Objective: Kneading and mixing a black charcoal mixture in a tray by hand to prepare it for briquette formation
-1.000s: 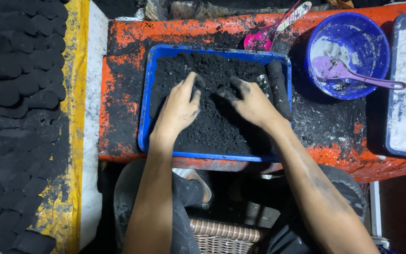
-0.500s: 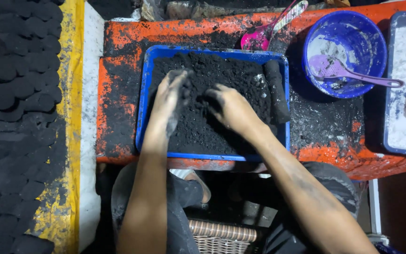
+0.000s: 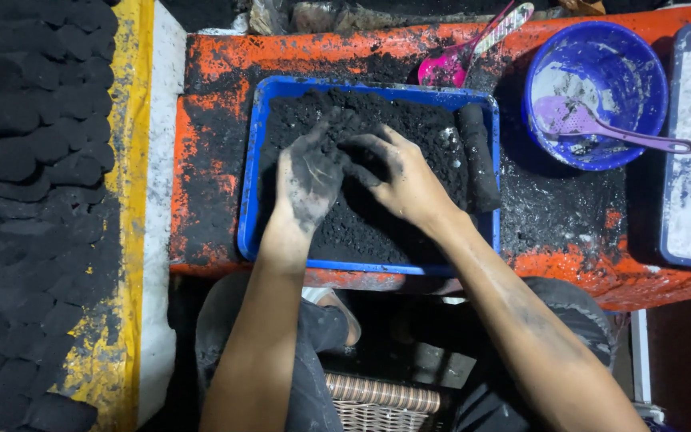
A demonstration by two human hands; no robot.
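A: Head view, the only one we have; where are the hands?

B: Both over the blue tray [image 3: 247, 200], in the heap of black powder [image 3: 377, 136] that fills it; the left hand [image 3: 310, 180] is turned palm up, coated black, its fingers loosely curled around a clump of the powder; the right hand [image 3: 406, 182] lies palm down just beside it, fingers bent and pressing into the same clump, so the two hands touch at the fingertips.

A: So neither is clenched tight?

B: No; cupped and gathering, not fists; how firmly they squeeze I cannot tell.

A: How would you do this well?

B: My judgement: keep the clump over the middle of the tray so crumbs fall back in; press evenly from both sides; the powder looks damp and crumbly, so a light, steady squeeze should hold it together better than a hard one.

A: Anything close by to mind?

B: A black roll [image 3: 477, 156] lies along the tray's right edge, near the right wrist; keep the forearm off it; beyond, on the orange bench [image 3: 201, 144], a blue bowl [image 3: 641, 112] holds a purple spoon [image 3: 593, 124]; a pink spoon [image 3: 457, 60] lies behind the tray; rows of black lumps [image 3: 33, 160] sit well apart on the left.
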